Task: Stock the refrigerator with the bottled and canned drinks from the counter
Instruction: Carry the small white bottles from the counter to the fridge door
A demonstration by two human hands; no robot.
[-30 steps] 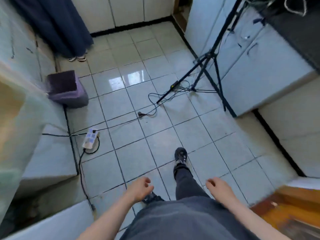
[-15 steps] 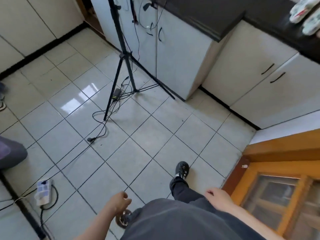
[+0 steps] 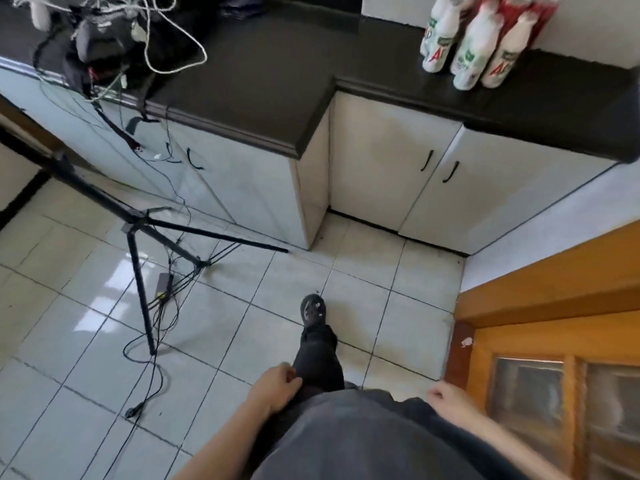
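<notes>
Both our hands, left hand [image 3: 277,386] and right hand [image 3: 446,400], hang loosely curled and empty, with upright white plastic bottles [image 3: 479,39] on the black counter [image 3: 381,71] well ahead-right, nearer our right.

floor tiles [image 3: 214,327] glossy | counter [image 3: 277,84] matt black | cabinet [image 3: 554,282] wood

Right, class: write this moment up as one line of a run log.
stage: nothing picked up yet | left hand: empty, loosely curled | right hand: empty, loosely curled | bottles: standing on counter, untouched
</notes>
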